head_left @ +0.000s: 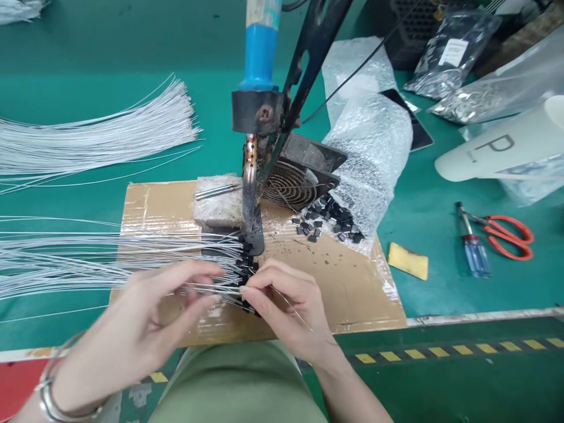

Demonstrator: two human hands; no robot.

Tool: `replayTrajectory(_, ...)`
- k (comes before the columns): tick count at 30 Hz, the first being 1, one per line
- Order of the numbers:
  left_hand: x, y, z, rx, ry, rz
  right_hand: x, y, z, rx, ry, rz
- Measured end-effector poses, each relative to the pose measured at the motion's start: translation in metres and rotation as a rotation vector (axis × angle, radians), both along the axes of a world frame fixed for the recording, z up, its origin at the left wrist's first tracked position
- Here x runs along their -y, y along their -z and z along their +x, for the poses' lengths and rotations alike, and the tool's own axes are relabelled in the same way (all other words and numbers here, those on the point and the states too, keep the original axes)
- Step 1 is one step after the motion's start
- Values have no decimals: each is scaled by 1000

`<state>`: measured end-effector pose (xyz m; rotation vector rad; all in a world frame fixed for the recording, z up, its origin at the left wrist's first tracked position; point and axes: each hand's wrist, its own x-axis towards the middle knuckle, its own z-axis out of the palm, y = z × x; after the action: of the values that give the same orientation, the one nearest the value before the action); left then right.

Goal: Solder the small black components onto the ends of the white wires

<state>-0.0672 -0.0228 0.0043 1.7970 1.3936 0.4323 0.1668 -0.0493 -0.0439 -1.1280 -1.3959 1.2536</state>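
My left hand (165, 311) is closed around several thin white wires at the front of the cardboard. Just to its right, my right hand (286, 299) pinches the wires near their ends, and a thin strand of solder wire (293, 308) runs across its fingers. Many white wires (79, 258) stretch in from the left, their ends at a row of small black pieces (247, 267). Above the row, a blue-handled soldering iron (259, 56) points down from a black stand (308, 53).
Behind the iron is a small fan (293, 182). Loose black pieces (330, 214) lie by bubble wrap (374, 141). A yellow sponge (408, 261), screwdriver (476, 252) and red-handled scissors (511, 235) are at right. Another wire bundle (110, 138) lies back left.
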Motion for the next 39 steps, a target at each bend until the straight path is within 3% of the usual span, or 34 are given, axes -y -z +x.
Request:
replayTrajectory(3, 6, 6, 25, 66, 68, -1, 2, 2, 0, 15, 18, 32)
replayTrajectory(9, -1, 12, 44, 250, -48, -116, 8, 10, -1, -73, 136, -19)
replayTrajectory(12, -3, 10, 45, 275, -143, -93, 9, 13, 1, -297, 260, -158)
replayTrajectory(15, -3, 8, 45, 268, -213, -112, 7, 16, 5, -577, 217, -264)
replayTrajectory(17, -2, 7, 45, 271, -257, -142, 6, 17, 5, -647, 188, -312)
replayTrajectory(27, 5, 9, 48, 259, -314, -142, 7, 8, -16, -285, 270, -189)
replayTrajectory(35, 3, 11, 48, 304, -284, -113, 9, 5, -17, -250, 290, -163)
replayTrajectory(39, 6, 7, 55, 307, -360, -160, 7, 5, -17, -327, 263, -214)
